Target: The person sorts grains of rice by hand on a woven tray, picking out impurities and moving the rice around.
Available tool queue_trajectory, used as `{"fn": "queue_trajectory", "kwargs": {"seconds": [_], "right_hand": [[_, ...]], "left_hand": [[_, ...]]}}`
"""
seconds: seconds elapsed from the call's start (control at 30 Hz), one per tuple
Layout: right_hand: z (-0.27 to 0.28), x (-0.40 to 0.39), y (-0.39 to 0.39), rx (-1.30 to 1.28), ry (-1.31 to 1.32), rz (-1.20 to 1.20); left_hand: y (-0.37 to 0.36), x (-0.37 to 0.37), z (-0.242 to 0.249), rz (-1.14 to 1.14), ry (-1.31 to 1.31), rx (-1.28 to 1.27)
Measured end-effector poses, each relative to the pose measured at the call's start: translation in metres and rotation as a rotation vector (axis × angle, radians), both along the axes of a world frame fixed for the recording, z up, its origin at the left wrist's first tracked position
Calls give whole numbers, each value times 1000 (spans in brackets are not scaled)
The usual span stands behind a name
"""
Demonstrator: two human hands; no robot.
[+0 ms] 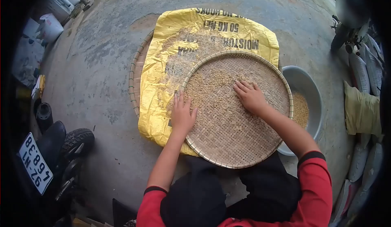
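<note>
A round woven tray (232, 149) lies over the lower right part of a yellow sack (152, 117), with grain (216, 84) spread across its upper and left part. At the tray's left rim rests my left hand (183, 115), its fingers pointing up and somewhat apart. My right hand (250, 97) lies on the grain right of the tray's middle, palm down with the fingers spread. Chaff (191, 44) is scattered over the sack. Under the sack, another woven tray (132, 78) shows its left rim.
A grey basin (313, 88) with yellow grain (300, 109) stands right of the tray. A motorbike (67, 145) is at the lower left, a white bucket (51, 27) at the upper left. Sacks (360, 72) line the right side, near another motorbike (346, 36).
</note>
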State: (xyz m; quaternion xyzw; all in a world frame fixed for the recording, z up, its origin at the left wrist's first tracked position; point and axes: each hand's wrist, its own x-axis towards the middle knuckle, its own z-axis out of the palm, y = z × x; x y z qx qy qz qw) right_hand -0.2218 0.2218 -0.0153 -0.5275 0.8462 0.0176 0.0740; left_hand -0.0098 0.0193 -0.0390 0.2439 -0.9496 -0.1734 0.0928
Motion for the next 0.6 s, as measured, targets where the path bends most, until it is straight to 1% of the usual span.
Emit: {"fn": "queue_trajectory", "kwargs": {"seconds": [0.03, 0.07, 0.13, 0.17, 0.23, 0.27, 0.33, 0.37, 0.4, 0.43, 0.5, 0.53, 0.57, 0.6], "right_hand": [[4, -6, 14, 5, 14, -67], [5, -13, 25, 6, 14, -53], [7, -19, 41, 20, 117, -294], [11, -16, 40, 22, 116, -285], [20, -3, 31, -91, 69, -269], [21, 8, 20, -96, 8, -197], [29, 39, -6, -28, -95, 11], [30, 52, -16, 59, -175, 125], [21, 64, -23, 52, -179, 243], [15, 69, -27, 46, -180, 235], [9, 74, -32, 140, -180, 385], [6, 69, -31, 118, -139, 390], [7, 61, -28, 119, -144, 384], [11, 52, -25, 142, -119, 268]], "left_hand": [[1, 0, 3, 1, -23, 8], [1, 0, 5, 1, -47, 14], [0, 1, 1, 20, -36, 32], [0, 1, -2, 25, -25, 51], [-1, 0, -7, 26, 1, 40], [-2, 1, -9, 18, 29, 23], [-2, 0, -9, 21, 38, 37], [-2, 0, -9, 27, 51, 55], [-2, 0, -10, 19, 49, 49], [-2, 1, -12, 19, 66, 45], [-2, 0, -11, 9, 79, 39], [-2, 0, -11, 10, 69, 40], [-1, 1, -10, 15, 59, 43], [-1, 1, -8, 12, 56, 45]]}}
